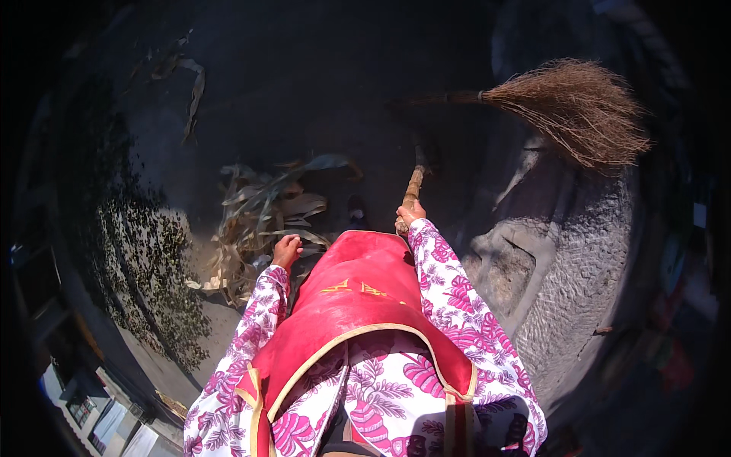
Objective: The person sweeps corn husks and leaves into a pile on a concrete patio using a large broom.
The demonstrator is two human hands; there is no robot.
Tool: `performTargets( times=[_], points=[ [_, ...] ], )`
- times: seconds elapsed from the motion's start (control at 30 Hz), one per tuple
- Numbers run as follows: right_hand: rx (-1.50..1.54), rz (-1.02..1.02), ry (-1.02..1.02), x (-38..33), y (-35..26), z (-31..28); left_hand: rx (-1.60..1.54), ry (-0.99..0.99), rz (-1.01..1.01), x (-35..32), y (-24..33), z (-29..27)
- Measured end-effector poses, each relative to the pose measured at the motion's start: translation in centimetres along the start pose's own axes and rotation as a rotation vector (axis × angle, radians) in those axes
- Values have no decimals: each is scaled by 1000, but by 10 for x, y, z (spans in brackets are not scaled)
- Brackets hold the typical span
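My right hand is wrapped round a light brown wooden handle, ahead of the apron's right side. The handle's far end runs into dark shade, where a dark part is too dim to name. My left hand is held at the left of the apron with its fingers curled in. Nothing shows in it. Just beyond and beside this hand lies a loose heap of dry corn husks and leaves. A red apron hangs between my two patterned sleeves.
A twig broom lies at the far right, its handle pointing left into shade. Loose dry leaves lie far left. A pale stone slab and rough ground are at the right. Leafy shadows fall on the left.
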State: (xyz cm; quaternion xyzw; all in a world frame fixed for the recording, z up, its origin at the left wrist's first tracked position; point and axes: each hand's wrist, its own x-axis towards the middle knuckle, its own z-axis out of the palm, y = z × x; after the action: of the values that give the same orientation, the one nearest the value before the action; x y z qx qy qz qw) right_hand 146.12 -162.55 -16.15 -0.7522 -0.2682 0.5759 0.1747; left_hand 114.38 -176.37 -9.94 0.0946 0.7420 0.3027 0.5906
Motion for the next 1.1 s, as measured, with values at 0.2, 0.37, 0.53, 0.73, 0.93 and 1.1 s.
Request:
performTargets(
  times=[0.2,0.37,0.53,0.73,0.93,1.1],
  points=[
    [257,197,-517,-45,-37,-18,105,-22,40,32,35,12],
    [201,229,-524,-63,-57,-71,304,-126,186,45,107,92],
    [135,122,-438,-48,-56,-148,304,-289,345,34,215,220],
    [92,232,-290,-29,-44,-248,524,-522,749,0,318,402],
    [-179,195,-142,-2,-26,-284,841,-526,1319,-33,345,522],
    [589,302,-142,-5,-11,-279,824,-532,1405,-39,357,584]
  ],
)
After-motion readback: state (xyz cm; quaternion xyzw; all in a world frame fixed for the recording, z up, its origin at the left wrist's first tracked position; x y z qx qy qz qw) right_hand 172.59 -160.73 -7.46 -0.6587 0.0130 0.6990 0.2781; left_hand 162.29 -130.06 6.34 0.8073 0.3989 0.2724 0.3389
